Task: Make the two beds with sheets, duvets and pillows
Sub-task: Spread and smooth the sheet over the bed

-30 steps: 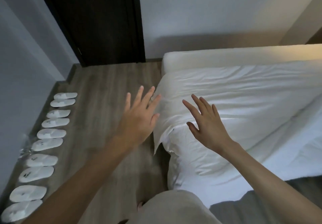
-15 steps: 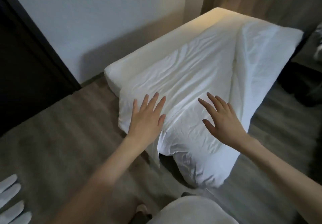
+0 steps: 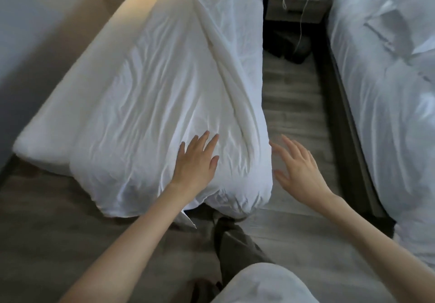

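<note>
The white duvet [image 3: 164, 86] is lying on the mattress [image 3: 77, 78], right under the left hand [image 3: 195, 163] and stretching far ahead of it. It is looking very wrinkly. A long thick fold [image 3: 226, 67] is running from the far end down to a spot just right of the left hand. The near end of the duvet is hanging over the foot of the mattress, below the left wrist. Left of the left hand, a bare strip of mattress is showing beside the duvet.

The right edge of the duvet is sitting between the two hands. A strip of wooden floor [image 3: 292, 104] is running ahead of the right hand [image 3: 299, 168], giving room to walk. Right of that hand, the second bed [image 3: 388, 95] is lying with white, rumpled bedding on it. Far ahead of the right hand, a dark bedside table [image 3: 296, 5] is standing between the beds. A wall [image 3: 35, 20] is standing far to the left of the left hand, close to the mattress.

The left arm is reaching forward. Its hand is lying flat on the duvet with straight, spread fingers, holding nothing. The right arm is reaching forward too. Its hand is hovering over the floor, just beside the duvet's edge, wide open and holding nothing. It is looking a bit blurry.
</note>
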Demonstrator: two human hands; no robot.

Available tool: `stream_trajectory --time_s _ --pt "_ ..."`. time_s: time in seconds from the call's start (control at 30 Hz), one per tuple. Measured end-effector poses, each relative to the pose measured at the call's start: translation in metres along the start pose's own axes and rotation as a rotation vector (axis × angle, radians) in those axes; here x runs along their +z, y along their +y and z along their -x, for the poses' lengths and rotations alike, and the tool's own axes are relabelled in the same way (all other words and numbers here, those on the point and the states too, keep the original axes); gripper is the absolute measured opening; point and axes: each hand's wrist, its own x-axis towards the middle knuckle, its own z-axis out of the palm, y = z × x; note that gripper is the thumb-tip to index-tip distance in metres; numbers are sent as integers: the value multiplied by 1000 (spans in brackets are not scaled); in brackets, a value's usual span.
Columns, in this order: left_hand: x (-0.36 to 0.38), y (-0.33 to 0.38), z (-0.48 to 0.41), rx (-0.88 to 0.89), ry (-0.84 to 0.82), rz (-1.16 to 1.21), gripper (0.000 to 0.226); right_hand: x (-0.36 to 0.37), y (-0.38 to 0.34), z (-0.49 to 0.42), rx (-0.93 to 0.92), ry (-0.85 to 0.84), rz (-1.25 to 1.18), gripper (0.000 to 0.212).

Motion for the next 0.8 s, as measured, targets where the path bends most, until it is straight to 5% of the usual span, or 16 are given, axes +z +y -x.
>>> stream_trajectory --time_s 0.53,0.8 --pt "96 -58 -270 -39 -216 53 54 99 99 -231 386 -161 -277 69" --pt "188 -96 -310 -119 -449 6 56 194 148 -300 562 -336 -371 98"
